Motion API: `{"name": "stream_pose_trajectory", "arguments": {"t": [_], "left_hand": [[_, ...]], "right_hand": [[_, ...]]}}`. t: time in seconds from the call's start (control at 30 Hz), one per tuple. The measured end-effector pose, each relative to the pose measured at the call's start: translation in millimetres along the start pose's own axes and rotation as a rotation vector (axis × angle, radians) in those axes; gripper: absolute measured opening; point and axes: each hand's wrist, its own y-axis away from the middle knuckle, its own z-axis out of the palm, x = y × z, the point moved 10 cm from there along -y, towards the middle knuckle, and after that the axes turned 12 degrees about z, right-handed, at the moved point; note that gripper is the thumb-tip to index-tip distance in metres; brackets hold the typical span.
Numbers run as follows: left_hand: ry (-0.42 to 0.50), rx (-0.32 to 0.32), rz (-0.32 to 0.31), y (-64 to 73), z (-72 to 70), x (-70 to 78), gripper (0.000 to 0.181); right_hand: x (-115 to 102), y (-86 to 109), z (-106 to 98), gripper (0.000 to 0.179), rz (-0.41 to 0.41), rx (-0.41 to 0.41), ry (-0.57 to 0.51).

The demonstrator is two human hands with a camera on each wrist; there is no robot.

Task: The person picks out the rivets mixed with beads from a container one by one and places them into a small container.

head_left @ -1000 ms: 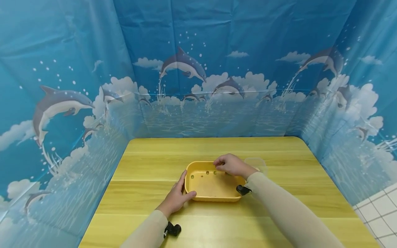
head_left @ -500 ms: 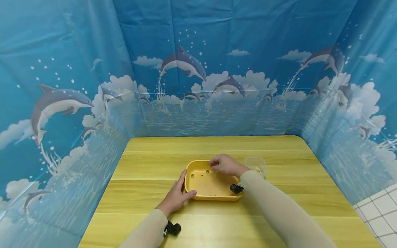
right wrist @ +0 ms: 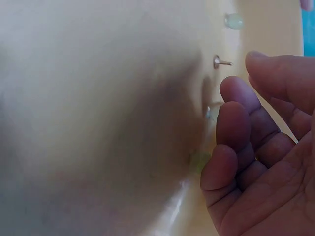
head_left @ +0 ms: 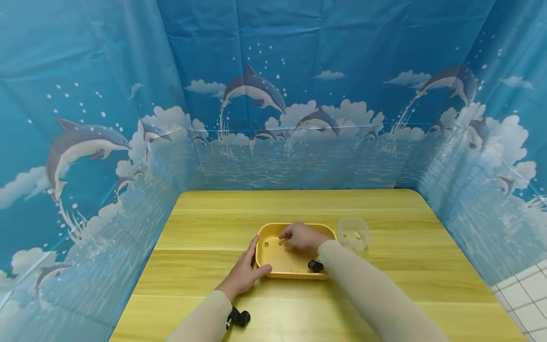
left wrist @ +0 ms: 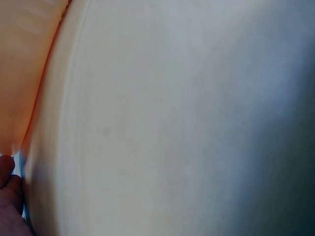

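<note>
A yellow tray (head_left: 290, 274) holds several small items. My left hand (head_left: 242, 277) rests at its near left corner, fingers straight along the outer left wall and thumb on the front rim. In the left wrist view, fingertips (left wrist: 7, 169) show beside the tray wall (left wrist: 24, 73). My right hand (head_left: 300, 236) is inside the tray, thumb and index finger apart. In the right wrist view, a thumbtack (right wrist: 222, 62) lies just beyond these fingertips, with nothing visible between them. A green translucent bead (right wrist: 234, 21) lies farther along; other small items are partly hidden behind the fingers.
A clear plastic container (head_left: 354, 233) with small pieces inside stands just right of the tray. The wooden table (head_left: 205, 228) is bordered at the back and sides by a blue dolphin-print curtain (head_left: 273, 161).
My right hand has moved left inside the tray and now covers items seen earlier along the back wall. The clear container has come into fuller view. My left hand stays put.
</note>
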Motion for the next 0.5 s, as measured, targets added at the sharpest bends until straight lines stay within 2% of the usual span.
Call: {"name": "stream_pose_trajectory", "arguments": {"t": [0.17, 0.5], "left_hand": [[-0.007, -0.007, 0.004, 0.2, 0.6, -0.4, 0.1], [-0.024, -0.001, -0.017, 2.9, -0.1, -1.1, 0.099]], "right_hand": [[-2.4, -5.7, 9.1, 0.028, -0.012, 0.005, 0.059], [-7.7, -10.8, 17.4, 0.023, -0.055, 0.085, 0.136]]}}
